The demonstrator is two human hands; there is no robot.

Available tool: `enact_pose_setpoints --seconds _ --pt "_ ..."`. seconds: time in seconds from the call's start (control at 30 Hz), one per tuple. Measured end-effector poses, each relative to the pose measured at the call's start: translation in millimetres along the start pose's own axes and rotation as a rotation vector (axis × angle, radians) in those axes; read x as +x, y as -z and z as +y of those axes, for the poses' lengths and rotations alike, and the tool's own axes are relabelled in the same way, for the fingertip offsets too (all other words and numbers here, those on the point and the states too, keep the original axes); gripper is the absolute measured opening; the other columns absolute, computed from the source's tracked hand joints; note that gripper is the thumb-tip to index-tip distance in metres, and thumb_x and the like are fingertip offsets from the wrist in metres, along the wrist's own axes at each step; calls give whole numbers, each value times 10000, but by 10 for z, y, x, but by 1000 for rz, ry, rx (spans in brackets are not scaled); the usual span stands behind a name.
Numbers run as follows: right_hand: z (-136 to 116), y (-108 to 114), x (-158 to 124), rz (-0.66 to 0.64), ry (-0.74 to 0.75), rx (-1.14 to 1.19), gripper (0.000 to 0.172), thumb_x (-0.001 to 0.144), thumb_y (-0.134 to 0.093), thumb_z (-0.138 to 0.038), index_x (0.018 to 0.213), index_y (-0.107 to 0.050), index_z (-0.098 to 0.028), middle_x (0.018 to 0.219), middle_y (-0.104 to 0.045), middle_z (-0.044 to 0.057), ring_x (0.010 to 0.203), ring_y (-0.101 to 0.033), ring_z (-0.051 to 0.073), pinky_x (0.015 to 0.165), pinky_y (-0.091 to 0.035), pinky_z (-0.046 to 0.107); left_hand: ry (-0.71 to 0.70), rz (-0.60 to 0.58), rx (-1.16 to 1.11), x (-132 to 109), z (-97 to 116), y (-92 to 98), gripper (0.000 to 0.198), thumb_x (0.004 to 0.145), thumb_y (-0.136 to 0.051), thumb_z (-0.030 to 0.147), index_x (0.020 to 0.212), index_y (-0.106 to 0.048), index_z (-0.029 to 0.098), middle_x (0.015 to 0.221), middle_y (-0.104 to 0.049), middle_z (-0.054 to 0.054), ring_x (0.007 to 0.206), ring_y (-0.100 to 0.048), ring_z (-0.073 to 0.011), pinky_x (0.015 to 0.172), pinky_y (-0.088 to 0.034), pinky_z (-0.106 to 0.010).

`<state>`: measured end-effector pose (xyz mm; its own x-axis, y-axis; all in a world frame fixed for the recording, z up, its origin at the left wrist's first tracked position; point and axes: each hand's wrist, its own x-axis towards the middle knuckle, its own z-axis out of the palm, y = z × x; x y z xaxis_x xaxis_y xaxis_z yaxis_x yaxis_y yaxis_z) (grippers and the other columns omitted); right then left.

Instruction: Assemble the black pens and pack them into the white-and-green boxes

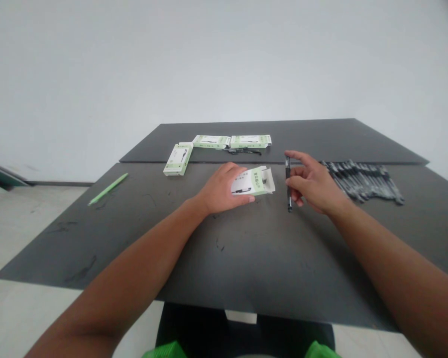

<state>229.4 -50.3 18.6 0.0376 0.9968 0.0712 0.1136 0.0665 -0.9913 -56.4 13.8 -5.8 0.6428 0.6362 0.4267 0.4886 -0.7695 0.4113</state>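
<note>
Head view, box (256,181) in left hand (220,190), pen (288,184) right

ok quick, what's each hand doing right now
left hand: closed on a small green and white box with its flap open
right hand: closed on a black pen

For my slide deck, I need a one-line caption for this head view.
Left hand holds an open box; right hand holds a black pen beside it.
</note>
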Motion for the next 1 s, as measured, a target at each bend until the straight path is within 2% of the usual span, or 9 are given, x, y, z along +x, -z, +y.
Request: enact_pose_setpoints --seconds 0.17,0.3,0.37,0.47,0.67,0.8,1.0 --pt "-9 -22 -2 40 11 52 837 686 -800 -208 1471 -516 -268 735 -637 -95 391 -554 145 302 -427 263 -10 2 8 1 -15 -9 827 843 -890 648 1494 -656 196 1382 -670 -168 1311 -643 -363 1191 -526 -562" --pt "-61 -32 -22 138 63 82 872 710 -775 -233 1535 -503 -305 705 -593 -111 376 -507 132 303 -369 254 -8 2 7 -3 -20 -8 826 849 -886 648 1501 -655 195 1387 -672 -171 1318 -643 -366 1188 -527 -559" --pt "-82 -42 -32 144 66 81 892 712 -760 -237 1565 -507 -311 708 -593 -105 378 -499 132 311 -369 261 -3 -1 4 -6 -17 -6 825 848 -886 647 1504 -655 202 1391 -672 -170 1324 -642 -368 1189 -528 -562" --pt "-75 -70 -32 150 82 64 869 715 -751 -256 1547 -505 -308 741 -615 -93 398 -521 138 337 -406 273 2 -2 -1 -8 -15 -7 826 844 -888 653 1509 -656 221 1393 -673 -162 1327 -640 -369 1194 -527 -572" --pt "14 -143 -17 315 185 95 833 775 -803 -298 1508 -407 -325 757 -586 -94 467 -605 180 415 -542 329 0 0 2 -8 -27 -20 840 845 -885 663 1521 -656 221 1398 -671 -163 1328 -637 -367 1193 -526 -566" --pt "36 -173 -26 371 250 117 778 818 -836 -337 1460 -397 -334 727 -548 -112 467 -614 191 407 -543 333 -7 -1 9 -3 -32 -20 844 841 -892 657 1510 -662 197 1384 -678 -170 1317 -640 -365 1190 -524 -552" --pt "35 -205 -56 416 260 37 739 858 -843 -385 1437 -388 -318 708 -612 -95 483 -633 211 441 -552 344 -6 -2 2 5 -34 -19 846 843 -890 667 1506 -656 196 1386 -685 -168 1311 -646 -359 1185 -524 -551"
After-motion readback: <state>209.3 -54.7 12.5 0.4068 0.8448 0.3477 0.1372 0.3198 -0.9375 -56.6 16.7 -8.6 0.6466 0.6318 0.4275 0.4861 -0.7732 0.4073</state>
